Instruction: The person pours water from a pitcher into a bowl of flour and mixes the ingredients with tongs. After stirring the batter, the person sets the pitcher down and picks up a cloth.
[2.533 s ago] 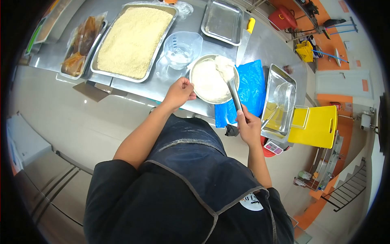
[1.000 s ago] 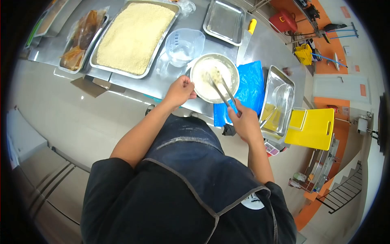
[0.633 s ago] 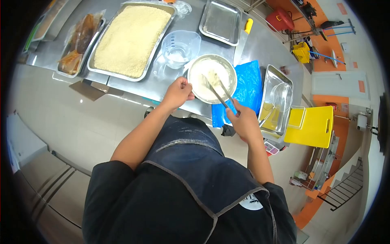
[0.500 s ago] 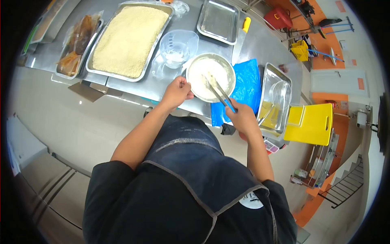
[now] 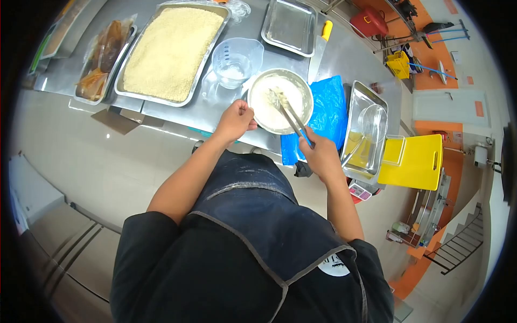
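A round metal bowl (image 5: 262, 125) of thick white batter (image 5: 293, 98) sits near the table's front edge. My left hand (image 5: 236, 121) is closed at its left rim, thumb and fingers pinching the edge. In my right hand (image 5: 321, 155) is a pair of metal tongs (image 5: 294, 119), reaching over the near right rim. Their tips are down in the batter around a pale, coated lump (image 5: 278, 98) whose kind I cannot make out. A blue plastic bag (image 5: 329, 107) lies flat to the bowl's right, partly beneath the tongs and hand.
A large tray of yellowish crumbs (image 5: 167, 56) stands at left, beside a tray of brown bagged food (image 5: 105, 56). Behind the bowl are a clear plastic jug (image 5: 237, 56), a metal tray (image 5: 291, 27) and a yellow-handled knife (image 5: 326, 31). At right, a metal tray (image 5: 349, 113) holds a whisk.
The tongs' tips have moved slightly farther into the bowl, away from me, and their arms look closer together. My left hand has stayed at the rim.
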`<state>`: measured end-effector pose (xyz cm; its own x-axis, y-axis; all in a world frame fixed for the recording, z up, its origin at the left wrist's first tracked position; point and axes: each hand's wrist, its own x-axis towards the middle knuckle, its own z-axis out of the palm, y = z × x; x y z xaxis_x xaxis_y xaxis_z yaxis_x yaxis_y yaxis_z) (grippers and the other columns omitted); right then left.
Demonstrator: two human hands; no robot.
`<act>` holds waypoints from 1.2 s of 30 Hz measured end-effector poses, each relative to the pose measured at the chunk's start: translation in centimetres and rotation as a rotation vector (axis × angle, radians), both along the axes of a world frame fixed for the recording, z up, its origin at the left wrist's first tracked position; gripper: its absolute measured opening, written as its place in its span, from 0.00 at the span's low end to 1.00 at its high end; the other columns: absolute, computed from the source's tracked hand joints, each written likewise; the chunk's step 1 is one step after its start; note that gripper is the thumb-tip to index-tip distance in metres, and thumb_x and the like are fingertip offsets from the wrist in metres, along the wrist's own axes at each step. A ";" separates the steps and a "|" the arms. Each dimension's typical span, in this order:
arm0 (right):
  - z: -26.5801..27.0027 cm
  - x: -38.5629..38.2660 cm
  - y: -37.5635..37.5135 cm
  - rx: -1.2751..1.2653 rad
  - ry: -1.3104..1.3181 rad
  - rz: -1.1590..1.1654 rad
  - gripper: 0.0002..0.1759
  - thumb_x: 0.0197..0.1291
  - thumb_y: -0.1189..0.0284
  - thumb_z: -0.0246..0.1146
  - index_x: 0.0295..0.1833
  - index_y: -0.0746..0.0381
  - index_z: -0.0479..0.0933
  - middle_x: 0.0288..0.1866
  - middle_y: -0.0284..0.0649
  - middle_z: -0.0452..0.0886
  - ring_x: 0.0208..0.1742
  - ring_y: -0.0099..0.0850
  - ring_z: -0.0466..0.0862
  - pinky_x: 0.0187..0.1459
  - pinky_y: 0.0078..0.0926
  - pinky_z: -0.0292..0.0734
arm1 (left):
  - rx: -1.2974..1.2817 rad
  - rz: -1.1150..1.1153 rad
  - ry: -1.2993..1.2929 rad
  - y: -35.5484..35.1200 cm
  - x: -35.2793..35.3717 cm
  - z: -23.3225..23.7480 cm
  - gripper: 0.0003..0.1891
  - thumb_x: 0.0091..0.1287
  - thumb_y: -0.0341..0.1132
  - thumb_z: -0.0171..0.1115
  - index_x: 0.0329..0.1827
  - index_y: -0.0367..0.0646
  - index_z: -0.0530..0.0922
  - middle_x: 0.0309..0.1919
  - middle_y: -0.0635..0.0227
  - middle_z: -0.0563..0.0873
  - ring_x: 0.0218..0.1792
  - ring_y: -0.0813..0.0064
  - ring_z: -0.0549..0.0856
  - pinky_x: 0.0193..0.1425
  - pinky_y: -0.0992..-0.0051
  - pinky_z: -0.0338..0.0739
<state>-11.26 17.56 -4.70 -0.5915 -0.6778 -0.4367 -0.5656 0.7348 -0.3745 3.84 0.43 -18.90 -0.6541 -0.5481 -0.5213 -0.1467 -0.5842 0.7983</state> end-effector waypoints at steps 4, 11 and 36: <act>0.0 -0.6 -0.3 -0.028 0.015 0.005 0.29 0.64 0.61 0.61 0.65 0.68 0.76 0.26 0.55 0.81 0.29 0.48 0.83 0.37 0.42 0.76 | -0.008 -0.003 0.003 -0.8 -0.7 0.5 0.10 0.75 0.32 0.54 0.52 0.36 0.68 0.40 0.62 0.79 0.37 0.75 0.84 0.45 0.76 0.86; 0.5 0.1 0.0 -0.041 0.018 -0.013 0.28 0.64 0.62 0.61 0.65 0.69 0.76 0.27 0.59 0.81 0.31 0.50 0.84 0.38 0.43 0.77 | -0.004 0.007 -0.004 -0.3 -0.3 0.8 0.10 0.75 0.32 0.54 0.52 0.35 0.68 0.41 0.61 0.78 0.37 0.75 0.84 0.45 0.76 0.86; -2.4 -2.9 1.8 -0.129 0.039 -0.036 0.31 0.63 0.59 0.66 0.68 0.65 0.75 0.21 0.44 0.74 0.24 0.34 0.77 0.30 0.36 0.73 | 0.002 0.012 0.016 -0.4 -0.6 0.4 0.09 0.74 0.32 0.55 0.49 0.36 0.70 0.38 0.65 0.79 0.34 0.78 0.84 0.42 0.77 0.86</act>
